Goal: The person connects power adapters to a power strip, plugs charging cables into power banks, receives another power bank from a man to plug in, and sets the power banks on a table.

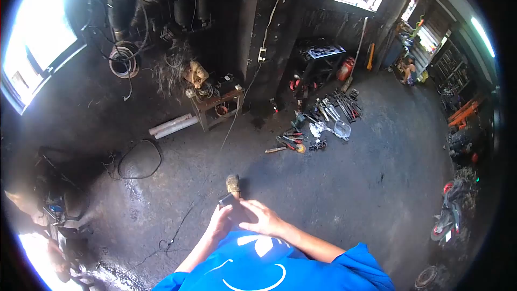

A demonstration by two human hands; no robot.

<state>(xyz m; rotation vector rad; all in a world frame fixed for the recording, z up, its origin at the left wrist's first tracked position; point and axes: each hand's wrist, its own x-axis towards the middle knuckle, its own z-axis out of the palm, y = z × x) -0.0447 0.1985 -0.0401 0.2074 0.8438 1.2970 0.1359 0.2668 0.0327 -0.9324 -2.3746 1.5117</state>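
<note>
Head view shows a dark, flat object (226,200) (roughly rectangular).

On my feed, the left forearm (198,249) slants up from the near edge, and the right forearm (312,243) reaches leftward to meet it. I see the left hand (218,222) curled in a hold; just beside it, the right hand (263,219) has its back upward, fingers loosely spread.
</note>
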